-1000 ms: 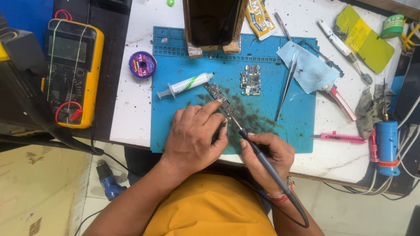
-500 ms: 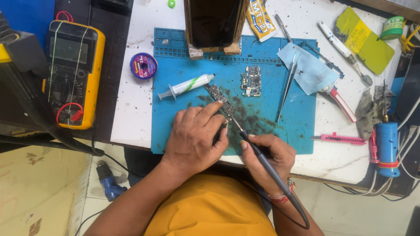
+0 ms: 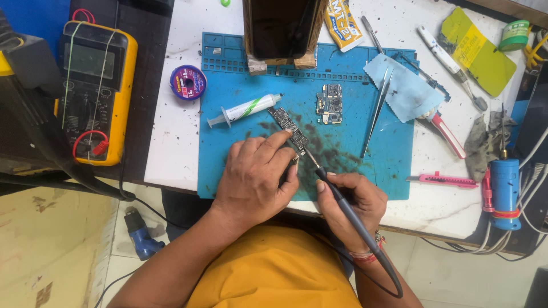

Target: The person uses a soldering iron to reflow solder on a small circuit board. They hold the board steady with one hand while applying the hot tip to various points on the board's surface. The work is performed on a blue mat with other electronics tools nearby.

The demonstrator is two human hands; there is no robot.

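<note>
My left hand [image 3: 254, 177] presses down on a long narrow circuit board [image 3: 287, 127] lying on the blue work mat [image 3: 240, 85], fingertips on its near end. My right hand [image 3: 351, 202] grips a dark soldering iron [image 3: 342, 202] like a pen, its tip touching the board beside my left fingers. The iron's cable runs back over my right wrist. A second, smaller circuit board [image 3: 329, 104] lies further up the mat. A white syringe [image 3: 244, 110] rests left of the long board.
Metal tweezers [image 3: 377, 111] and a pale blue cloth [image 3: 402, 85] lie on the mat's right side. A phone stand [image 3: 282, 28] sits at the back. A solder spool [image 3: 188, 82] and yellow multimeter [image 3: 94, 85] are left. Pink cutter [image 3: 442, 181], blue cylinder [image 3: 505, 191] right.
Both hands stay in nearly the same place on the long board; the soldering iron tip has hardly shifted. Nothing else on the table moved.
</note>
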